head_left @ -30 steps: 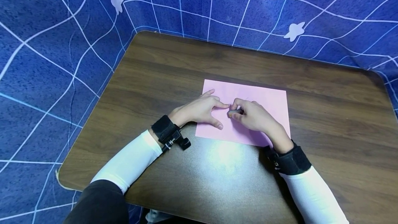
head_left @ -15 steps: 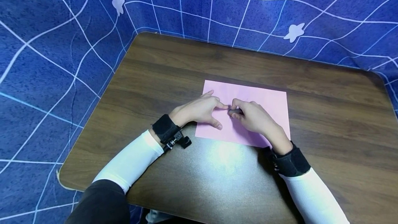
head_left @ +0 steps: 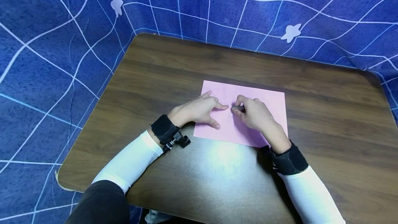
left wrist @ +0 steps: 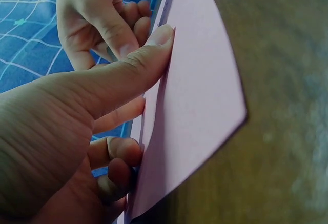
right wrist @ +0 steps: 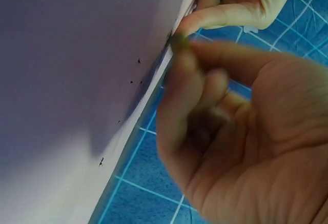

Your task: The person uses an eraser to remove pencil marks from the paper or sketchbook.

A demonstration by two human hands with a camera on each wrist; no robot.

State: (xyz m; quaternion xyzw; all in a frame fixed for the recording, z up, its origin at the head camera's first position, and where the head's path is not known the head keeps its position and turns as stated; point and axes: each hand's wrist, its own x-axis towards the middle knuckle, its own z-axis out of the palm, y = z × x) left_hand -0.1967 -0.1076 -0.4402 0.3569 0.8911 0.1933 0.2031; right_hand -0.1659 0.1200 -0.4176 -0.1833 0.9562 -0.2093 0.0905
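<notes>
A sheet of pink paper [head_left: 270, 101] lies on the wooden table. My left hand [head_left: 200, 110] is spread over its left part, thumb and index finger apart, the fingers resting on the sheet. My right hand [head_left: 256, 113] pinches a small dark grey eraser [head_left: 238, 108] between thumb and fingers, against the paper just right of the left index fingertip. In the right wrist view the eraser [right wrist: 179, 42] is blurred and mostly covered by the fingertips. Small dark crumbs [right wrist: 139, 61] dot the paper there. The left wrist view shows the left thumb [left wrist: 161, 35] on the pink sheet.
The brown wooden table [head_left: 174, 58] extends around the paper, with a bright light reflection in front of it. A blue wall covering [head_left: 192, 6] with white lines and star shapes borders the back and left sides. Black straps with camera mounts [head_left: 169, 132] sit on the wrists.
My right hand has shifted slightly up and to the right with the eraser, opening a small gap from the left index fingertip. My left hand stays nearly in place on the paper.
</notes>
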